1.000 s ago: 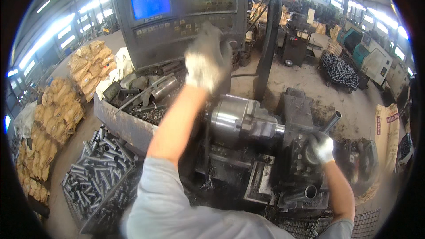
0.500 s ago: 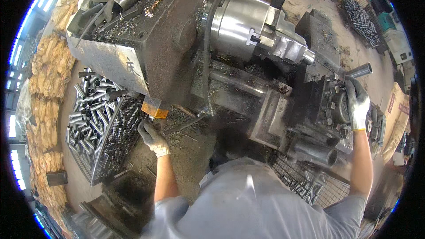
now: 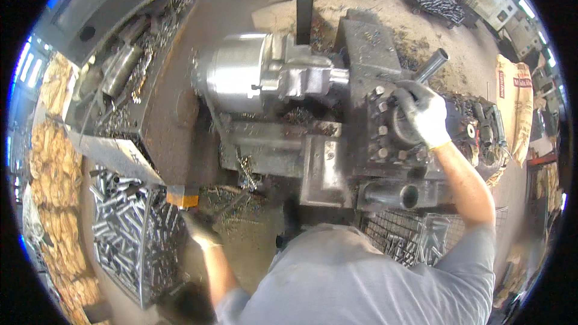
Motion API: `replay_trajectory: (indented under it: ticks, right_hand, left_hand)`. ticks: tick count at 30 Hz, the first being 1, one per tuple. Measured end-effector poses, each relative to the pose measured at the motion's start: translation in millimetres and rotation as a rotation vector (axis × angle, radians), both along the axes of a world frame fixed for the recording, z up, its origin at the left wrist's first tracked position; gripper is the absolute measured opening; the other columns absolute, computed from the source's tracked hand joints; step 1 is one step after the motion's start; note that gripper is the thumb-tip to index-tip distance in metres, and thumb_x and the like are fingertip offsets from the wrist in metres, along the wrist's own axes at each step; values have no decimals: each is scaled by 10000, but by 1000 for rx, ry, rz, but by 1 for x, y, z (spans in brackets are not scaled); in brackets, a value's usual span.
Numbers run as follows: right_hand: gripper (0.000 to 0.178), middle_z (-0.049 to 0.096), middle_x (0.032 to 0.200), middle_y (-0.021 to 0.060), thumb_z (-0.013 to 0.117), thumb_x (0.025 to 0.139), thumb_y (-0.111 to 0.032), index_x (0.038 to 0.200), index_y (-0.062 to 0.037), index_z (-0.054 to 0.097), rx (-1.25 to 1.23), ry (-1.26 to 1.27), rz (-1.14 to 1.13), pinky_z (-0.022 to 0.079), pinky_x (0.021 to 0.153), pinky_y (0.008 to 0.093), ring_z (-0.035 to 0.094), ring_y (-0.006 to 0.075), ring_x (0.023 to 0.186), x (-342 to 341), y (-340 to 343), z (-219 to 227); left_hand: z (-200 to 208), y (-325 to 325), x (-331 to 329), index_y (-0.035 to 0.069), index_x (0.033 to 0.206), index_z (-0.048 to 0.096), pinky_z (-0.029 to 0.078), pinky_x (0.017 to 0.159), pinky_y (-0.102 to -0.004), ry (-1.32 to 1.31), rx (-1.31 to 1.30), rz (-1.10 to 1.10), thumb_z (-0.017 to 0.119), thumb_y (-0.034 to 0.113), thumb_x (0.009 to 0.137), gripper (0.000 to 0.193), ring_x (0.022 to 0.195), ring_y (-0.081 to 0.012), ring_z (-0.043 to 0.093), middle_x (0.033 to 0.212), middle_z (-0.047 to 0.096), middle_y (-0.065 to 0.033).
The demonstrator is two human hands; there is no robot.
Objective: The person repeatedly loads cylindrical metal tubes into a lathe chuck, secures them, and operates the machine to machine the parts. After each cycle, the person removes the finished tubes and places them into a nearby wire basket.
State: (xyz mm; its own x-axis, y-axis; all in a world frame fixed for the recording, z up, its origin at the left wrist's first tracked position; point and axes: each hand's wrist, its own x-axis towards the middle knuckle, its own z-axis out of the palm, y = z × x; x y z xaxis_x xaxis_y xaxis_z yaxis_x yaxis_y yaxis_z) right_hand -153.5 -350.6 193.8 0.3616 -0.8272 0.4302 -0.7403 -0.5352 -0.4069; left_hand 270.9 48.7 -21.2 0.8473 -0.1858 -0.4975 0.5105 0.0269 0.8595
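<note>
My right hand [image 3: 424,111], in a white glove with dark grey fingers, is closed round the lower end of a metal tube handle [image 3: 433,65] on top of the bolted tool post [image 3: 391,123]. Low on the left, my gloved left hand [image 3: 203,233] is just under an orange block [image 3: 182,197] on the lathe's front. Blur and shadow hide its fingers. The lathe's shiny chuck [image 3: 238,72] stands ahead, its jaws [image 3: 304,78] around a short bright metal piece [image 3: 340,76] that faces the tool post.
A wire basket [image 3: 144,247] heaped with cut metal tubes stands at the left. Another wire basket [image 3: 385,229] with metal pieces is below the carriage, near a thick open tube [image 3: 391,195]. Metal shavings [image 3: 247,171] lie on the machine. A paper sack [image 3: 513,102] is at the right.
The view has turned, so the lathe appears farther left and more level. My right hand is still at the tube handle, and my left hand is still below the orange block, now more blurred.
</note>
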Motion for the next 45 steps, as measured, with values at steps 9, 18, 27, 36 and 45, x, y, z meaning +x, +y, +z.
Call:
replay_trajectory:
  ticks: [9,18,27,36,45]
  right_hand:
    - [672,776,1163,218,748,946,-443,1451,-23,607,316,346,296,595,942,420,764,360,1052,17,-90,24]
    - [904,796,1131,212,846,838,-460,1490,83,533,676,761,513,622,893,415,775,327,1015,108,-131,4]
    - [445,756,900,130,894,801,-415,1032,-49,792,1140,590,696,573,731,395,706,228,797,131,-182,-52]
    - [370,788,933,228,799,729,-297,988,-33,796,100,1164,292,630,789,448,791,361,875,69,-130,26]
    - [468,781,966,204,792,796,-331,1088,30,741,491,240,-83,620,839,392,786,291,958,44,120,131]
  left_hand:
    - [160,-285,-65,-22,1567,409,224,1299,-630,-1924,582,-705,955,284,673,1091,1517,-469,393,1591,470,-251]
    - [264,-376,-47,30,1493,506,425,1240,-481,-1757,857,-1340,966,359,601,1056,1454,-389,513,1520,568,-215]
    - [206,-362,-35,27,1435,571,384,1230,-552,-1866,537,-781,759,159,763,710,1369,-430,572,1415,634,-248]
    - [215,-349,-30,11,1350,639,401,1193,-499,-1829,470,-765,765,265,795,623,1331,-374,588,1377,666,-191]
    - [190,-262,-89,-2,1563,456,262,1312,-521,-1392,-432,-1192,808,227,919,769,1495,-431,464,1581,502,-254]
